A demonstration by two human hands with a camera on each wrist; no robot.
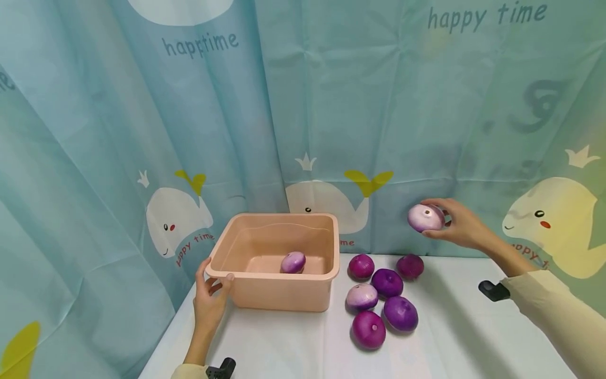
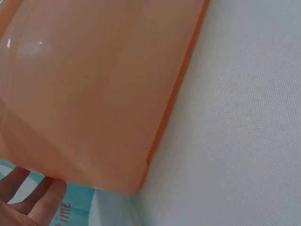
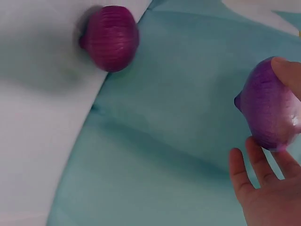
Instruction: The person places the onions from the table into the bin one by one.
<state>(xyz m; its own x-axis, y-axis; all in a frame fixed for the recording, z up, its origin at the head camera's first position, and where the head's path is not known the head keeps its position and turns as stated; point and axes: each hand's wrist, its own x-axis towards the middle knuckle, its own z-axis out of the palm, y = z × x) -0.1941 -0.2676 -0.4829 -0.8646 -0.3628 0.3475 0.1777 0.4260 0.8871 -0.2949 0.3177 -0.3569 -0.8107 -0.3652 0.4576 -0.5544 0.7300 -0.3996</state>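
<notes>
High above the table's right side, my right hand (image 1: 456, 223) holds a pale purple onion (image 1: 425, 217) between thumb and fingers; the right wrist view shows the same onion (image 3: 270, 106) too. My left hand (image 1: 210, 302) grips the front left corner of a peach plastic tub (image 1: 284, 295), its thumb at the front wall and fingers along the left side. In the left wrist view, fingertips (image 2: 54, 193) touch the tub's wall (image 2: 89, 94). One light purple onion (image 1: 293, 261) lies inside the tub, its underside hidden by the front rim.
Right of the tub, several onions sit in a loose cluster on the white table (image 1: 454, 337), among them a magenta onion (image 1: 368, 330), a violet onion (image 1: 400, 313) and a paler onion (image 1: 362, 297). A whale-print curtain (image 1: 331, 116) hangs behind the table.
</notes>
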